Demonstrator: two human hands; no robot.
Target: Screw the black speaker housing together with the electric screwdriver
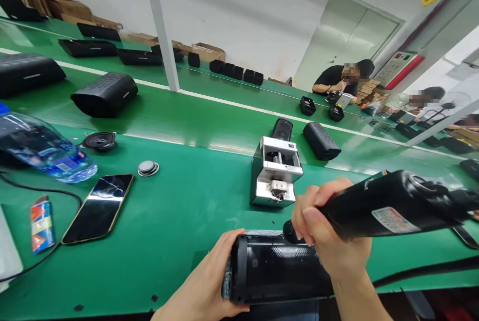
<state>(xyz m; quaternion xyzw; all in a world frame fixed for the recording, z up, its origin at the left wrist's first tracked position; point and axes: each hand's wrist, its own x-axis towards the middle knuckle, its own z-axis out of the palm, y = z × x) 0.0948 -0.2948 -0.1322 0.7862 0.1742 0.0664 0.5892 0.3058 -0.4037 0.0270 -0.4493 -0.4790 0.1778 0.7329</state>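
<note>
My right hand [333,231] is wrapped round a black electric screwdriver [377,206] with a white and red label, held nearly level above the work. Its dark front end [290,231] points down at the upper edge of a glossy black speaker housing [280,266] with perforated patches. My left hand [215,271] grips the housing's left end, thumb below and fingers over the top. Greyish padding shows beneath the housing. Just beyond it stands a silver and black screw feeder [277,176]. Whether the tip touches a screw is hidden.
A phone [98,209], water bottle [48,149], small round part [148,168] and speaker driver [100,141] lie on the left. Black housings [107,94] rest on the green belt [209,126] behind. Other people sit at the far right. A cable crosses the right side.
</note>
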